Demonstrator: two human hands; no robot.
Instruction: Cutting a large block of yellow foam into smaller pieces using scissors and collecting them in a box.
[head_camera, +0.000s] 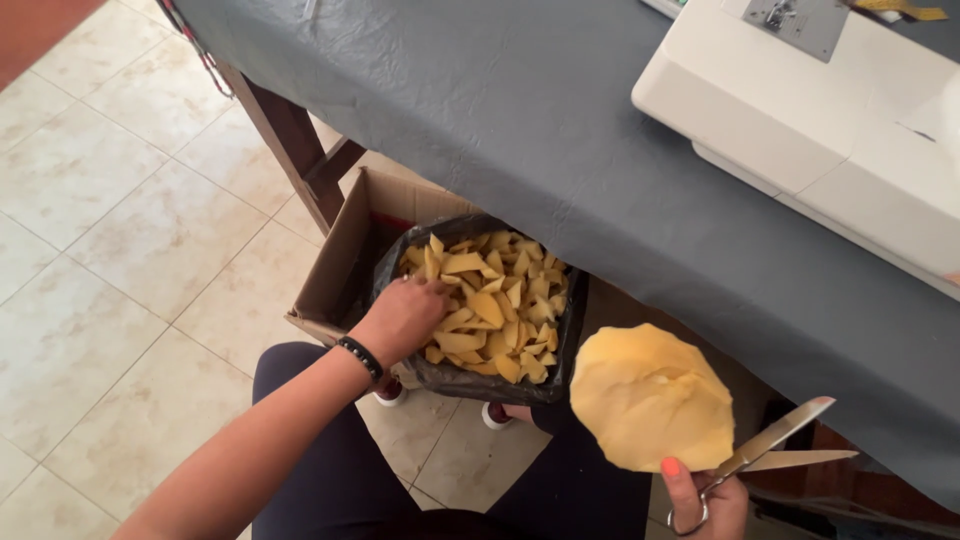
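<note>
Reaching left hand (405, 315) among yellow scraps (495, 300)

Left hand (403, 318): arm extended forward and down, fingers curled. Right hand (703, 498): low, near the body, fingers gripping.

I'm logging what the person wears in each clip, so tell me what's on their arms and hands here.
Both forearms are bare, with no sleeves in view. The left hand has a black beaded bracelet around its wrist. The right hand has a thumbnail painted a coral orange-pink. No gloves, watch or rings can be seen.
</note>
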